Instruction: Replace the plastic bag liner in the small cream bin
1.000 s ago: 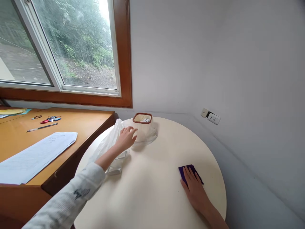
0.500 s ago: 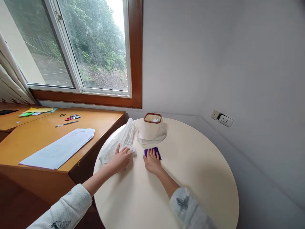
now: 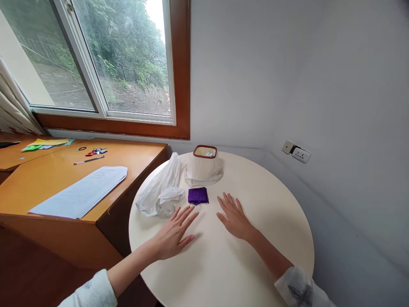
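Observation:
A folded purple cloth [image 3: 198,195] lies on the round cream table [image 3: 255,200], its near edge slightly frayed. My left hand [image 3: 174,233] is open over the table, palm down with fingers apart, just nearer to me than the cloth. To the right of the cloth, my right hand [image 3: 234,217] is spread out too and holds nothing. A crumpled white plastic bag [image 3: 161,192] rests left of the cloth, close beyond my left fingertips. Behind the cloth stands a small bin [image 3: 205,168] with a brown rim and a clear liner around it; something white shows inside.
At the left, a wooden desk [image 3: 137,155] carries sheets of paper [image 3: 83,192], a pen [image 3: 88,160], a bunch of keys [image 3: 97,151] and coloured papers [image 3: 47,143]. A wall with a socket [image 3: 301,154] borders the table behind and at right.
My right hand has let go of the purple cloth and moved right. My left hand has come off the plastic bag toward me, fingers now spread. The view has shifted slightly.

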